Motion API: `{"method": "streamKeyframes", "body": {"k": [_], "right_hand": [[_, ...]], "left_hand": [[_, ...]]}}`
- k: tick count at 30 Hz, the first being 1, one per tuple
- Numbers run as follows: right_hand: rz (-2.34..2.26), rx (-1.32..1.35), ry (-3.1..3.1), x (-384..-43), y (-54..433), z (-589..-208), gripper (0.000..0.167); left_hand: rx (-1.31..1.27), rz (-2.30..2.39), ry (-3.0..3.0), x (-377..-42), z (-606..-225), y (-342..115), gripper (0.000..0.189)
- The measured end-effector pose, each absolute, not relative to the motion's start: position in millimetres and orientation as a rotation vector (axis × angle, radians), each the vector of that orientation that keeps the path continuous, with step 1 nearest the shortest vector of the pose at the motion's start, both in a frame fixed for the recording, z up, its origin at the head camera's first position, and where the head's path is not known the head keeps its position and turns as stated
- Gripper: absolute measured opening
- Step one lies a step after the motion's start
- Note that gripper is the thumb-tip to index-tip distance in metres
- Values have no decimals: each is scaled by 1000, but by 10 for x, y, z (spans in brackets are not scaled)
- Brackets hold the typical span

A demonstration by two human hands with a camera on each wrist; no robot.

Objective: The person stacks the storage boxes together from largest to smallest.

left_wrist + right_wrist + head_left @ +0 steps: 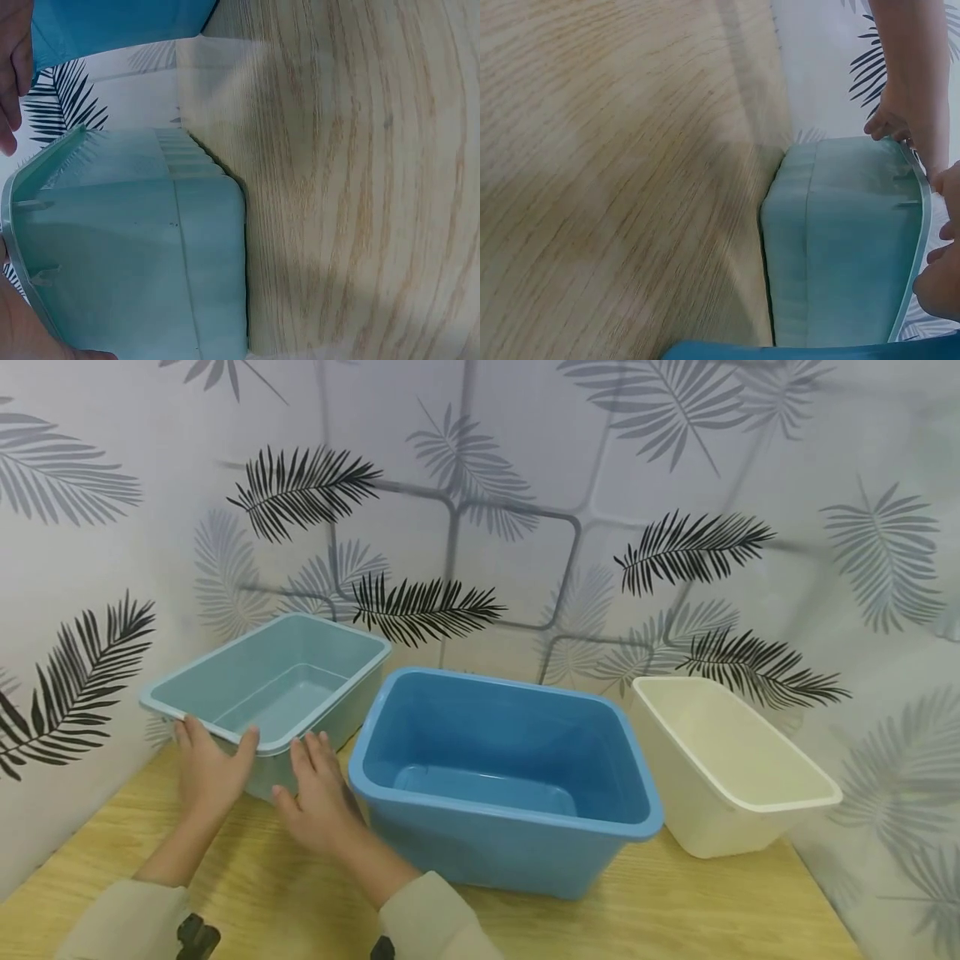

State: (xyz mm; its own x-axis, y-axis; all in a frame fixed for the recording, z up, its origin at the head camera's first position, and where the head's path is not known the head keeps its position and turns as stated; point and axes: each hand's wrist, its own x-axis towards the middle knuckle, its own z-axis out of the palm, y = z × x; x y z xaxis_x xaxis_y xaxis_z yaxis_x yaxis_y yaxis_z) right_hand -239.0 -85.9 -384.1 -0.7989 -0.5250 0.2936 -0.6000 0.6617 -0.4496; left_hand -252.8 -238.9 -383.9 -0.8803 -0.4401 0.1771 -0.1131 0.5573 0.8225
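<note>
A pale teal plastic bin (352,697) stands upright at the left of the table, its inside bare. At its near corner, my left hand (212,772) touches the rim, thumb and fingers spread. The right wrist view shows those left fingers (889,116) against the bin's upper edge. Close to the bin's near right corner is my right hand (318,797), with its fingers extended upward. In the left wrist view, part of the right hand (11,75) appears beside the bin, apart from its rim.
A larger blue bin (495,847) sits in the middle, right beside my right hand. Farther right is a cream bin (697,818), set at an angle. All stand on a wood-grain table (637,914), before a leaf-patterned backdrop (525,460).
</note>
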Motion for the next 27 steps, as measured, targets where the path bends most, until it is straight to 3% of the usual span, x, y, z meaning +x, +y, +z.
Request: {"method": "streamKeyframes", "body": {"k": [11, 27], "right_hand": [[501, 954, -2759, -2448, -870, -3811, 52], [522, 1007, -2711, -2453, -887, -3796, 54]], "left_hand": [[479, -1181, -2472, -2503, -3859, -2404, 86], [479, -1139, -2481, -2465, -3895, -2443, 84]]}}
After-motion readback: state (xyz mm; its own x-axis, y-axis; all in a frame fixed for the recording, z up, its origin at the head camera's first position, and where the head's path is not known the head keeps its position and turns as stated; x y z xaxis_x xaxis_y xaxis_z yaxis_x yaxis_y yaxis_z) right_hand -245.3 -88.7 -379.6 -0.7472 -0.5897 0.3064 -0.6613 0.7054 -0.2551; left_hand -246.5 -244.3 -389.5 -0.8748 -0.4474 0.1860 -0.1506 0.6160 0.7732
